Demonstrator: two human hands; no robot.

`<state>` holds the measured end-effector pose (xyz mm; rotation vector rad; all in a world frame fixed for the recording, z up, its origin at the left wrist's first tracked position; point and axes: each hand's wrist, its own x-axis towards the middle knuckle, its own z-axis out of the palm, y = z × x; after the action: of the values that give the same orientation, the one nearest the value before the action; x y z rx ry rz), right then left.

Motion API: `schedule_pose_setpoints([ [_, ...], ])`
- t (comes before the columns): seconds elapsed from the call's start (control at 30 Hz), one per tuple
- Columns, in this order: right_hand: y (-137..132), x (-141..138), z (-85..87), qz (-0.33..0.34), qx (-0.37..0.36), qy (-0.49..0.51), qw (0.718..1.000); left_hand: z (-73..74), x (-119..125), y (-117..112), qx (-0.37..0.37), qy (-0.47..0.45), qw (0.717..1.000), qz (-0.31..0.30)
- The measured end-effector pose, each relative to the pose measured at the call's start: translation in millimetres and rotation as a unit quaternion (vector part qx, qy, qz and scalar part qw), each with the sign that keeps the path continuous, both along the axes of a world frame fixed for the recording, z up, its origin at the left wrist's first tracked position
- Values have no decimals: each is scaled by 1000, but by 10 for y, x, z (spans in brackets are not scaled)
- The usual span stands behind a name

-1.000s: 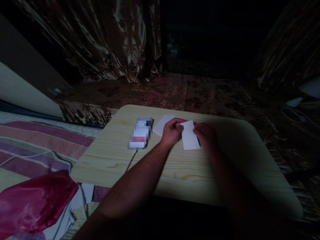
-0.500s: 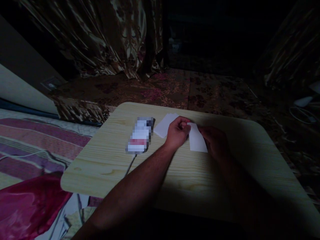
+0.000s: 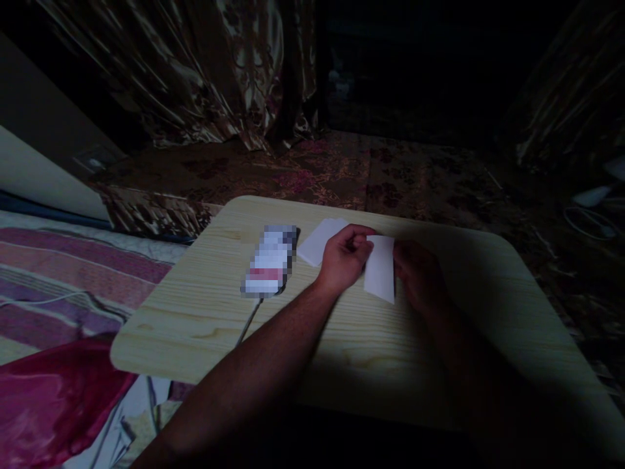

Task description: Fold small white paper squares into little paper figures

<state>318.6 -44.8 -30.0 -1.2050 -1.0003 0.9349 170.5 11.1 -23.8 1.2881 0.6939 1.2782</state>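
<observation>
Both of my hands hold a small white sheet of paper [image 3: 380,267] over a light wooden table [image 3: 342,345]. My left hand [image 3: 343,258] pinches the sheet's upper left edge with closed fingers. In shadow on the other side, my right hand [image 3: 420,277] grips its right edge. The sheet stands tilted up, nearly on edge. A second white paper [image 3: 319,240] lies flat on the table just behind my left hand.
A blurred-out phone [image 3: 269,260] with a cable lies on the table left of my hands. A striped blanket [image 3: 58,280] and a red plastic bag [image 3: 53,397] sit at the left. Patterned carpet [image 3: 371,176] and curtains [image 3: 205,71] lie beyond.
The white sheet has turned from lying nearly flat to standing narrow and tilted between my hands. My hands have shifted slightly right with it.
</observation>
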Motion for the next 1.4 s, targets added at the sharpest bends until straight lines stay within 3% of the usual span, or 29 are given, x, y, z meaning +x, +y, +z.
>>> schedule_pose_setpoints([
  [0.3,-49,-41,92,52,4,-55,997,25,1,-13,-27,-1,1000,4],
  [0.63,-50,-31,70,102,18,-69,992,23,36,-14,-28,3,998,53],
  [0.83,-32,-51,25,86,16,-69,994,32,40,-33,-52,-5,998,41],
  [1.03,-6,-13,38,6,49,-69,996,45,53,-68,-81,-50,994,-58],
  [1.17,9,10,56,-41,47,-73,995,35,78,-100,-59,-12,992,-108],
  [1.4,6,31,28,-9,47,-111,993,20,76,-100,-27,44,997,-50],
])
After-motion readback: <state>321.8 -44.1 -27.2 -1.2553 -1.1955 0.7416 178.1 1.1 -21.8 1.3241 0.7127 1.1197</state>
